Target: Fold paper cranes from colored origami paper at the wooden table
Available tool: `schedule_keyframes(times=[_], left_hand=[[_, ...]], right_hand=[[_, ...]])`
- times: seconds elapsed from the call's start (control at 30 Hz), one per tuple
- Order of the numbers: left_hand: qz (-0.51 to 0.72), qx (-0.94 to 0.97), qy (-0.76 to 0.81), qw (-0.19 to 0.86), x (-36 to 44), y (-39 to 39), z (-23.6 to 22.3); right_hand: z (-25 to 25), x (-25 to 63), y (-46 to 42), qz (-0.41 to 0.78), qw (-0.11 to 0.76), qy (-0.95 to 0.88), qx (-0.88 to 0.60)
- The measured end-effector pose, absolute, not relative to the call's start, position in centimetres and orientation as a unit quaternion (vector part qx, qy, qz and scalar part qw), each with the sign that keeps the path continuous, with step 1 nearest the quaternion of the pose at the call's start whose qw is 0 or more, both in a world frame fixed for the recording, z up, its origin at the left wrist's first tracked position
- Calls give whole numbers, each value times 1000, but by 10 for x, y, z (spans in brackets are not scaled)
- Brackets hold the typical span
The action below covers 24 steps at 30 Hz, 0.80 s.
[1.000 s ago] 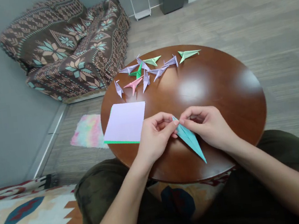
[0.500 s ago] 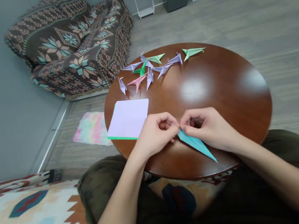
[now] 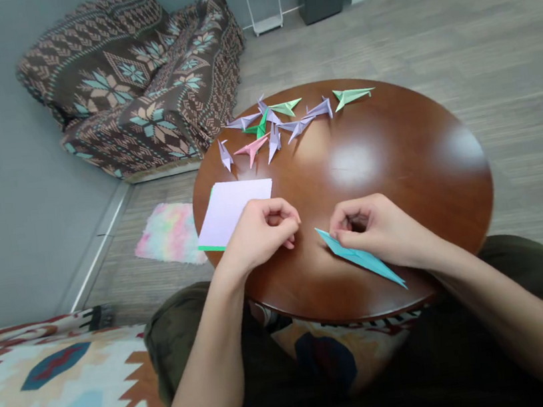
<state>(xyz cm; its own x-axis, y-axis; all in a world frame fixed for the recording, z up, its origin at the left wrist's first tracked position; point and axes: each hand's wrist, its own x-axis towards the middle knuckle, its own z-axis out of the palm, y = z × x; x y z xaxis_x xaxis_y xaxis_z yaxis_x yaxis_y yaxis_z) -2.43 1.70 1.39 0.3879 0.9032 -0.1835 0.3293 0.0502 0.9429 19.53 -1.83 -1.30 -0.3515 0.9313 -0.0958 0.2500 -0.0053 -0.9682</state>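
Brown table (image 3: pixel 407 164): perhaps 10 folded figures (image 3: pixel 274 142); right hand (image 3: pixel 379 229) pinching 1 blue paper (image 3: pixel 366 259), left hand (image 3: pixel 261 233) closed.

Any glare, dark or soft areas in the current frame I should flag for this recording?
Head view: two whitish glare patches on the glossy brown table, both clear of the teal folded paper; head view: the person's lap sinks into near-black, losing detail; head view: the patterned fabric looks smeared toward the bottom-left corner.

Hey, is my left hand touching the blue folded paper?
Apart. The head view shows brown tabletop between the left hand and the blue folded paper.
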Motion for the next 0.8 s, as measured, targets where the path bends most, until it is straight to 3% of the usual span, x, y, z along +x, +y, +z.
schedule_keyframes(times=[0.37, 0.8], left_hand=[[231, 644, 413, 601, -8, 8, 7], [326, 615, 443, 565, -10, 12, 4]], right_hand=[[-11, 194, -16, 537, 356, -601, -474], [-14, 196, -13, 524, 382, -577, -496]])
